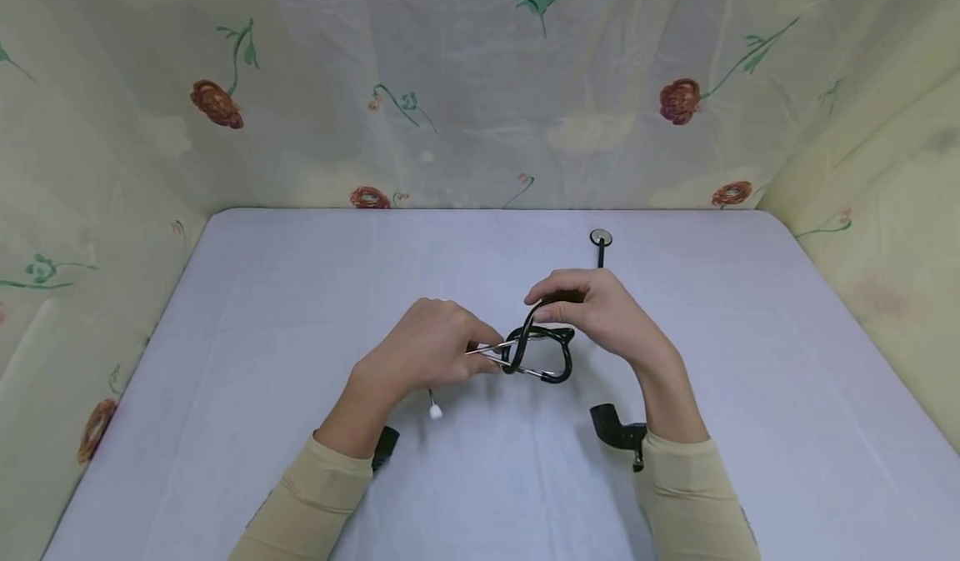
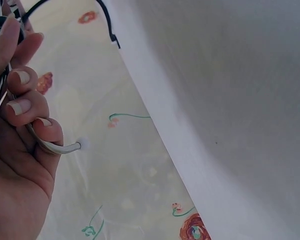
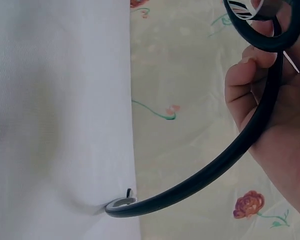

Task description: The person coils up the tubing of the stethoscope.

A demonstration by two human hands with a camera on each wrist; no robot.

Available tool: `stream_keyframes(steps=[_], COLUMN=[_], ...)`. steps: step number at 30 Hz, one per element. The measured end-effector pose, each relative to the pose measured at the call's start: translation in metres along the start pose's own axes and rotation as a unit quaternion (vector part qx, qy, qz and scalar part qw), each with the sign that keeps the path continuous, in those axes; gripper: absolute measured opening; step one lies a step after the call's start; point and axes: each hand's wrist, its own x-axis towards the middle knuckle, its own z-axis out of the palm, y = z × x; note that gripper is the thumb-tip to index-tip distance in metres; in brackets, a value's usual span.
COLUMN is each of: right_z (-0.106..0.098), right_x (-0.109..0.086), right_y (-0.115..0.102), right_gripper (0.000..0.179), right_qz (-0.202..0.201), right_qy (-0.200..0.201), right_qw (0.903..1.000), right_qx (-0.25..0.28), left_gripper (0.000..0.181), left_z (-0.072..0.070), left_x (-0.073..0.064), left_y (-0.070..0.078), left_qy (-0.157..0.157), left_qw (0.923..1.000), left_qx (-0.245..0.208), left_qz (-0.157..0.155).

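To the left of the left fingers, a floral curtain [image 1: 45,211] is hanging beside a white-covered table [image 1: 262,294], and it is running on behind the table's far edge. A beige sleeve is covering the left forearm, with a black fitting [image 1: 386,448] showing just beside the wrist. The left hand [image 1: 431,348] is gripping a stethoscope [image 1: 557,378], its fingers curling round the metal ear tubes [image 1: 492,348]. One tube is bending out past the little finger, and its white ear tip [image 1: 436,412] is pointing down on the near side of the fingers. Just right of the left fingertips, the shiny tubes are running on toward the black tubing, which is making a loop between the two hands, above the table. The right hand [image 1: 600,311] is holding that tubing between its thumb and bent fingers, with the looped part lying to the left of the fingertips. Beyond the right fingers, the tubing is leading away to the round chest piece [image 1: 601,237], which seems to be resting on the table, though its contact is hard to make out. Nearer than the right fingers, a black elbow-shaped fitting [image 1: 617,432] is sitting beside the right wrist
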Motion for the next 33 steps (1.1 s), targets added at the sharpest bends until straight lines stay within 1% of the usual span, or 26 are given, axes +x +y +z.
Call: stream_keyframes(steps=[6,13,19,23,29,33], right_z=[0.001,0.002,0.003,0.004,0.005,0.007], right_x=[0.002,0.006,0.008,0.01,0.009,0.01], right_y=[0.004,0.009,0.016,0.022,0.025,0.024], right_gripper=[0.019,0.014,0.013,0.014,0.014,0.015], right_qz=[0.007,0.017,0.011,0.008,0.019,0.024], right_qy=[0.02,0.021,0.01,-0.002,-0.039,-0.048], right_qw=[0.9997,0.9996,0.9999,0.9999,0.9984,0.9971], right_qx=[-0.006,-0.005,0.007,0.015,0.036,0.053], left_gripper=[0.015,0.016,0.015,0.017,0.022,0.015], left_z=[0.0,-0.001,0.0,0.0,0.0,0.0], left_x=[0.002,0.003,0.003,0.003,0.003,0.003], left_y=[0.005,0.01,0.011,0.012,0.013,0.013], left_qy=[-0.01,0.003,0.018,0.028,0.044,0.065], left_qw=[0.9997,0.9992,0.9978,0.9968,0.9958,0.9947], left_qx=[-0.016,-0.024,-0.044,-0.054,-0.054,-0.056], left_qz=[0.014,0.031,0.045,0.052,0.06,0.057])
